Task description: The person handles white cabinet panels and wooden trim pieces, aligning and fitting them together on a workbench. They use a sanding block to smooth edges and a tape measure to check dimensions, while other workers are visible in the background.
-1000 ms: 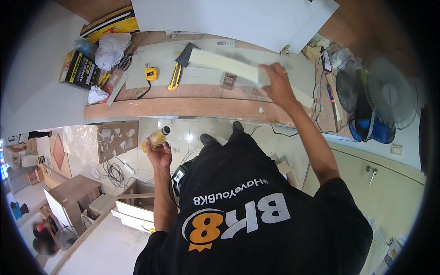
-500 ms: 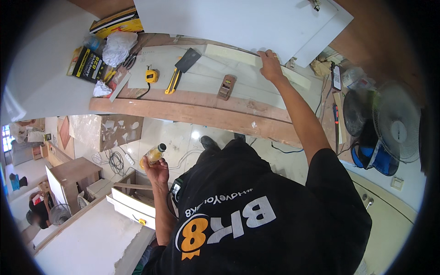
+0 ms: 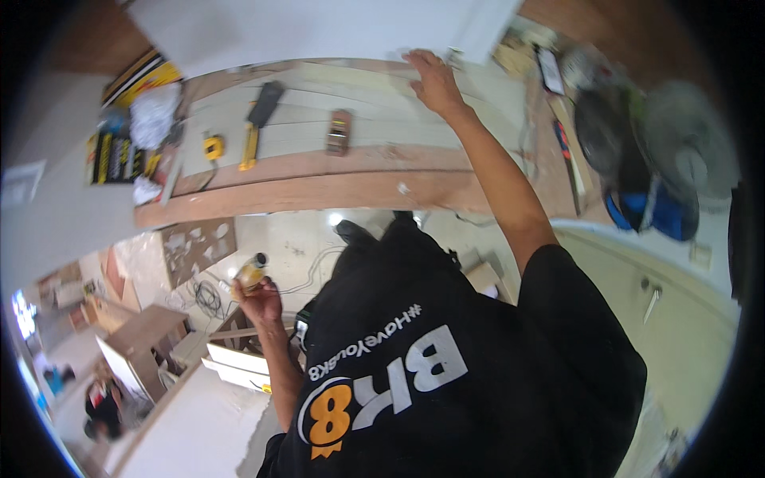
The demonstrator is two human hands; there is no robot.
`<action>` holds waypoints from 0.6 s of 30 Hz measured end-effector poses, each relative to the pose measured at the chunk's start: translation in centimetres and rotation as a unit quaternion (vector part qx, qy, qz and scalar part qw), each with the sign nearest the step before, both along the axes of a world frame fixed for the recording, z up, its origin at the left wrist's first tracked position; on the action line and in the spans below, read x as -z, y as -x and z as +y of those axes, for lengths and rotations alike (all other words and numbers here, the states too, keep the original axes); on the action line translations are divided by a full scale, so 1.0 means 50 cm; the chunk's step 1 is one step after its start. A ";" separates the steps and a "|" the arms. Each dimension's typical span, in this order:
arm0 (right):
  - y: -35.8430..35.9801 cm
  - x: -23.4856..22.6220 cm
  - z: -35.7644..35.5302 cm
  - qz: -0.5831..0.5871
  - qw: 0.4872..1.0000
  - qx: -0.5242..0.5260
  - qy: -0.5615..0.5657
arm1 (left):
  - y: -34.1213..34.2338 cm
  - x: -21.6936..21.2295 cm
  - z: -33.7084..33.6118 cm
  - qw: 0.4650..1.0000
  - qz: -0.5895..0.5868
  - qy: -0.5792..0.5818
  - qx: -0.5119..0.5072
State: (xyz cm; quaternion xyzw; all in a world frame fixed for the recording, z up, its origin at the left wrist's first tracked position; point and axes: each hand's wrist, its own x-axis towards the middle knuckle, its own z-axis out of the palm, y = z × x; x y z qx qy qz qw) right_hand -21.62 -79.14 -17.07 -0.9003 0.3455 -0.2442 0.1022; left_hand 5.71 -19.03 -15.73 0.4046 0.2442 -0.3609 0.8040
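Observation:
In my left hand (image 3: 260, 305) is a small clear bottle (image 3: 252, 275) with yellowish contents and a dark cap, held tilted off to the side of the bench. My right hand (image 3: 437, 84) reaches over the wooden workbench (image 3: 311, 191), fingers stretched toward the lower edge of a large white panel (image 3: 319, 32); blur hides whether they touch it. A hand plane (image 3: 339, 132) rests left of that forearm. Further left lie a yellow utility knife (image 3: 249, 147), a dark flat blade-like piece (image 3: 267, 102) and a yellow tape measure (image 3: 213, 146).
Crumpled white plastic (image 3: 154, 115) and dark-and-yellow boxes (image 3: 114, 158) crowd the bench's left end. At the right are a fan (image 3: 689, 143), a blue bag (image 3: 661, 209) and a phone (image 3: 550, 70). Cables (image 3: 209, 299) lie on the floor; another person (image 3: 103, 406) is at lower left.
The view has shifted, so the bench items appear further left. My right hand has moved up and left in the picture, its fingers now straighter. The bottle stays in my left hand.

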 end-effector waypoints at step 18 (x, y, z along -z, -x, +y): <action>0.501 0.078 0.152 0.139 0.971 0.121 -0.151 | -0.065 -0.003 -0.173 0.987 -0.016 0.071 0.146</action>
